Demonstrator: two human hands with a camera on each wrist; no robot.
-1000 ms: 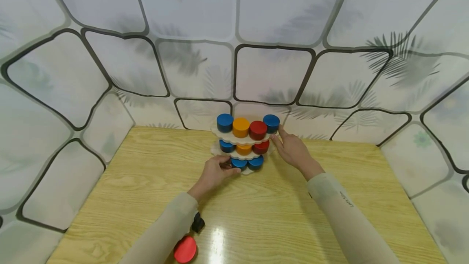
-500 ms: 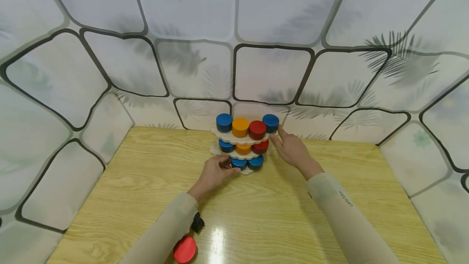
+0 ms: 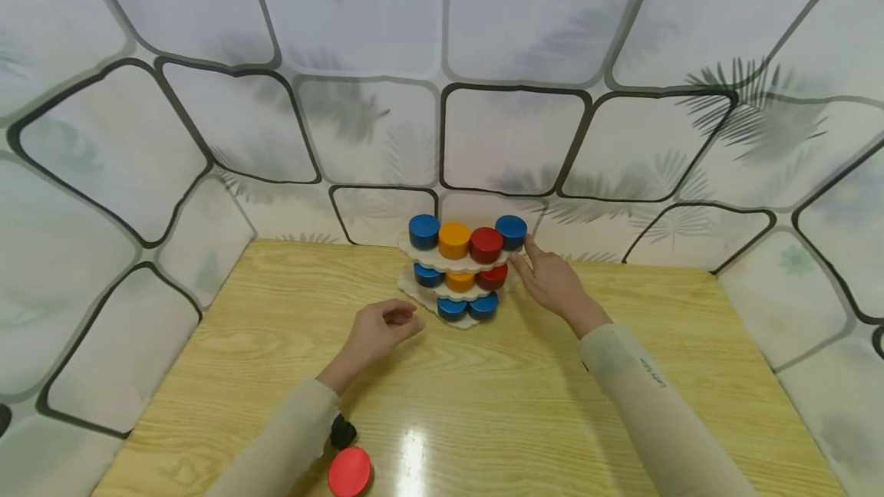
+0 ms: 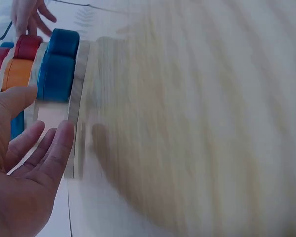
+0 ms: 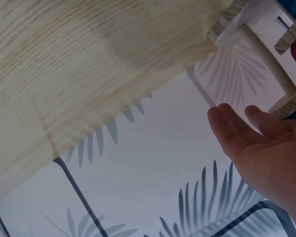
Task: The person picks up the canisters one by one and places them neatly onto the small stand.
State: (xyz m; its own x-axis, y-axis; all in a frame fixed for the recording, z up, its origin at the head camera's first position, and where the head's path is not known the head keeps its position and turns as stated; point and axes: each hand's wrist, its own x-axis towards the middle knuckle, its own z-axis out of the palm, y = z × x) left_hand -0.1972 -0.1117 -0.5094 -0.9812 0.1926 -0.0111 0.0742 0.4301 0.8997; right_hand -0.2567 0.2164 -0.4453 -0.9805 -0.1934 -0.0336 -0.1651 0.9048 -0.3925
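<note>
A three-tier wooden rack (image 3: 442,261) with scalloped white shelves stands by the back wall. Its top shelf bears a blue disc (image 3: 424,232), an orange disc (image 3: 454,240), a red disc (image 3: 486,245) and another blue disc (image 3: 511,232). More discs sit on the middle shelf, and two blue ones (image 3: 452,308) rest on the lowest. My left hand (image 3: 380,332) is just left of the lowest shelf, fingers loosely bent and holding nothing. At the top shelf's right end, my right hand (image 3: 552,282) lies alongside the blue disc; in the right wrist view its fingers (image 5: 232,128) are extended.
A red disc (image 3: 350,472) lies near the front of the wooden table (image 3: 525,405), beside my left sleeve. Next to it is a small black object (image 3: 342,432) partly behind the sleeve. Patterned white panels (image 3: 511,140) enclose the back and sides.
My left hand has come off the lowest shelf's left end, moving left and slightly toward me. The right hand and the discs have stayed in place.
</note>
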